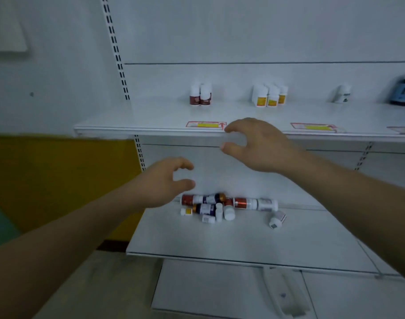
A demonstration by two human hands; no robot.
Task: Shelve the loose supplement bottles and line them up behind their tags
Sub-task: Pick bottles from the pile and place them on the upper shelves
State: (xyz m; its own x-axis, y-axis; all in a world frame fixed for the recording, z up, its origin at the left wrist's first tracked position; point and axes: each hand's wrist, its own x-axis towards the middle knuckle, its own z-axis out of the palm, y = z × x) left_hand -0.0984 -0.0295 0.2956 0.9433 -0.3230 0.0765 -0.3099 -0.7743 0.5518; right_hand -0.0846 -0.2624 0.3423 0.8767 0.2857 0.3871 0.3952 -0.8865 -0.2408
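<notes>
Head cam, looking down at both my hands in front of the white metal shelving. My left hand [164, 180] is empty, thumb and fingers curled apart in a wide C, hovering just above the left end of the loose pile, touching nothing. My right hand [254, 143] is higher, up by the front lip of the white upper shelf [127, 120], also empty, thumb and fingers spread in an open claw. It overlaps the lip in view; can't tell if a fingertip touches it.

Loose heap of small supplement bottles [219, 206] lies at the back of the white lower shelf [242, 240], mostly on their sides: some w/ red labels, some dark blue w/ orange caps, some white w/ white caps. One white bottle with a dark-striped label [277, 219] lies tipped, a bit apart to the right of the heap.

Up top, standing upright near the back wall: two white bottles with dark red labels [200, 94], a cluster of white bottles with yellow-orange labels [269, 95], one white bottle with a green-grey label [341, 94], and a dark blue bottle [404, 88] at the far right edge.

Red-bordered tag with a yellow block [205, 124] lies flat at the upper shelf's front, just left of my right hand; a second matching red-and-yellow tag [313, 127] further right. Print on tags and labels is too blurred to read, no brand legible.
</notes>
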